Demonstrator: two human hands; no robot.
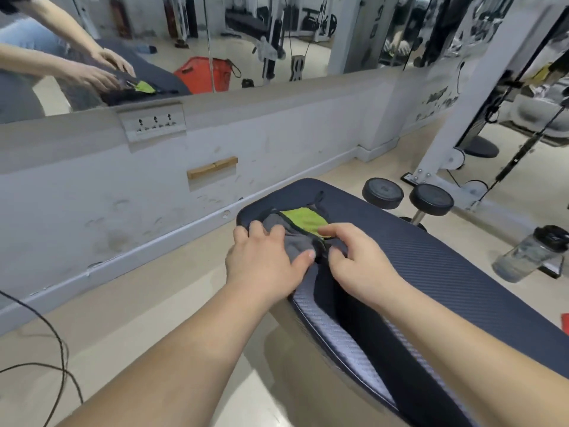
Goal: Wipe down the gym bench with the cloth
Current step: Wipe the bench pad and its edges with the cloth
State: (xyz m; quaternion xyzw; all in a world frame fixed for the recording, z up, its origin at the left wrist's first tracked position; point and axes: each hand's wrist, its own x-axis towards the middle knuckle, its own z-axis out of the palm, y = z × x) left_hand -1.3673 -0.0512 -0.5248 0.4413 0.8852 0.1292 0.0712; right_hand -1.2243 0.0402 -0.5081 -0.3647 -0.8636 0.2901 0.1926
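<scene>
A dark padded gym bench (pixel 437 266) runs from the frame's middle toward the lower right. At its far end lies a grey cloth (pixel 286 232) with a lime-green panel and dark trim. My left hand (pixel 261 260) lies on the cloth's grey left part, with the fingers spread over it and the thumb against its near edge. My right hand (pixel 357 257) holds the cloth's near right edge, its curled fingers on the green panel and its thumb under the dark trim.
A low white wall (pixel 154 186) with a socket panel (pixel 154 121) and a mirror above it stands left of the bench. Two dumbbells (pixel 406 195) and a water bottle (pixel 529 254) sit on the floor to the right. A white machine frame (pixel 462 118) rises behind them. A black cable (pixel 58 349) crosses the floor at left.
</scene>
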